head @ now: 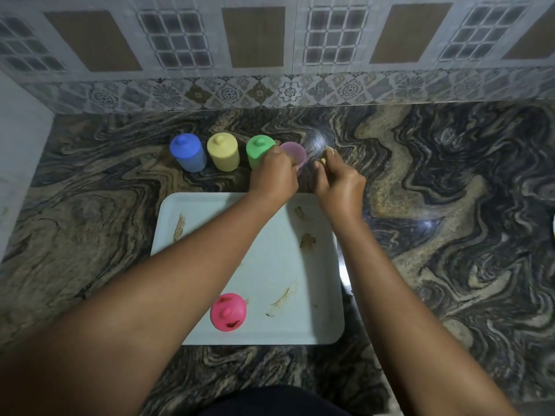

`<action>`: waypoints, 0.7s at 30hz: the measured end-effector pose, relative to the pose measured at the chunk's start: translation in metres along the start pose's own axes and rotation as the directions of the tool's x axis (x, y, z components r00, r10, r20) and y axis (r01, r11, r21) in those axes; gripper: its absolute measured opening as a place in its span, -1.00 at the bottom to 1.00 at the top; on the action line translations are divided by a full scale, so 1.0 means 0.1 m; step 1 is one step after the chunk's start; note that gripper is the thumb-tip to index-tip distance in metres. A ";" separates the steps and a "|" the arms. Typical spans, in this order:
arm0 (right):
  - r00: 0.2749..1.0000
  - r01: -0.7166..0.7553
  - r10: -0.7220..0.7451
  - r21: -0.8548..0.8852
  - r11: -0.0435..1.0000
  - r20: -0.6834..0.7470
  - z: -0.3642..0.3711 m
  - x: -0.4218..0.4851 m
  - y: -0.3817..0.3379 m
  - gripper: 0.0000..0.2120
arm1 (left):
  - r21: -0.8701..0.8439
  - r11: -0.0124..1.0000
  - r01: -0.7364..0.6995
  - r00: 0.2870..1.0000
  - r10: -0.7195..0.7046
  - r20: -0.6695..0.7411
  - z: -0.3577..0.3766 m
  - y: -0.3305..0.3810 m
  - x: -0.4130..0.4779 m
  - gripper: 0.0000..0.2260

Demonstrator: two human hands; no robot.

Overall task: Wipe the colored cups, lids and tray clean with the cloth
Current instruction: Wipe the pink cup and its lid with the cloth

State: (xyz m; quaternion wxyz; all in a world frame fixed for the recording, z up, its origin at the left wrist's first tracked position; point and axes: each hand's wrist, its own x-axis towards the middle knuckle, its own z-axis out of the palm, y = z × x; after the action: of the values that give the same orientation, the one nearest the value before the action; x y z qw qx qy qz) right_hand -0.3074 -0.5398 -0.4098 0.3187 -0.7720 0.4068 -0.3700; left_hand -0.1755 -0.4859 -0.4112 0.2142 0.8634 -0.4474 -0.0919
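Three lidded cups stand in a row at the back of the counter: blue (188, 153), yellow (223, 152) and green (257, 151). Just right of the green one, my left hand (274, 174) grips an open pink cup (295, 156) that has no lid. My right hand (338, 180) is closed on a small yellowish cloth (327, 154) beside that cup's rim; most of the cloth is hidden in my fist. In front lies the white tray (210, 211), smeared with brown streaks. The pink lid (228, 311), also stained, sits near the tray's front edge.
The dark swirled marble counter (450, 205) runs out to the right and left of the tray. A patterned tile wall (270, 85) closes the back, and a white wall (18, 151) stands at the left. A small white object (553, 226) peeks in at the right edge.
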 end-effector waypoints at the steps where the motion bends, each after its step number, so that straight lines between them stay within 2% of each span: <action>1: 1.000 -0.011 0.011 0.002 1.000 -0.002 0.00 -0.01 -0.01 -0.67 | 0.023 1.000 -0.008 1.000 0.008 -0.007 -0.01 0.00 0.00 -0.71; 5: 0.997 -0.077 0.077 0.022 0.997 0.007 -0.03 -0.06 -0.08 -0.63 | 0.013 0.996 -0.090 0.996 0.090 -0.008 -0.13 0.02 -0.11 -0.75; 9: 0.981 -0.189 0.184 0.094 0.977 0.065 -0.12 -0.23 -0.21 -0.58 | -0.148 0.974 -0.169 0.983 0.155 -0.099 -0.35 -0.11 -0.37 -0.76; 13: 0.977 -0.190 0.172 0.148 0.971 0.126 -0.18 -0.55 -0.43 -0.69 | -0.248 0.949 -0.194 0.977 0.163 -0.141 -0.75 -0.38 -0.81 -0.82; 15: 0.973 -0.189 0.158 0.188 0.964 0.167 -0.20 -0.76 -0.56 -0.72 | -0.254 0.953 -0.166 0.984 0.145 -0.099 -0.93 -0.53 -1.12 -0.86; 18: 0.949 -0.236 0.170 0.240 0.941 0.266 -0.22 -1.09 -0.71 -0.71 | -0.200 0.976 -0.092 0.993 0.106 0.058 -1.06 -0.74 -1.63 -0.89; 21: 0.927 -0.239 0.150 0.232 0.943 0.344 -0.23 -1.44 -0.80 -0.84 | -0.153 0.988 -0.032 0.982 0.059 0.177 -0.99 -0.89 -2.10 -0.86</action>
State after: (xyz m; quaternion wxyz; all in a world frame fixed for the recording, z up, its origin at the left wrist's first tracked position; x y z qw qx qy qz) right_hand -0.3521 -0.3828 -0.3792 0.5181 -0.7266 0.3705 -0.2575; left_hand -0.1983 -0.2414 -0.3697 0.2388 0.8225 -0.4767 -0.1982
